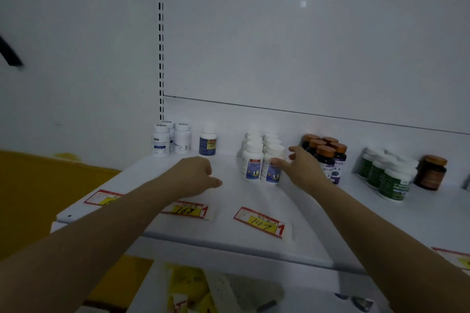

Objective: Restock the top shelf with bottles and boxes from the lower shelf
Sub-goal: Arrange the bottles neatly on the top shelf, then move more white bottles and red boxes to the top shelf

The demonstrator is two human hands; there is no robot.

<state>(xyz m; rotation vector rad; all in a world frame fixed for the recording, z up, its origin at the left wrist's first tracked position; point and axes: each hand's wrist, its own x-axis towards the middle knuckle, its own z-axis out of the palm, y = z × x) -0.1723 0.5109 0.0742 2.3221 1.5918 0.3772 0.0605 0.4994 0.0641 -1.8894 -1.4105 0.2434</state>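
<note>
Reaching over the top shelf (254,198), both arms out. Landmark: white bottle cluster (256,155), blue labels, upright, mid-shelf twds the back. R hand (302,165) sits just right of cluster, fingers spread & straight, one fingertip touching the front-right bottle (270,173); not wrapped round it. L hand (195,173) is left of cluster, nearer the shelf edge, fingers loosely curled, holding nothing. Right of cluster, behind R hand: dark bottles (328,152) w/ brown caps. Further right: green-label bottles (389,178), then amber jar (432,173). Left of cluster: single blue-label bottle (207,143). In front of cluster, at shelf edge: price tag (259,222) marked 147.
</note>
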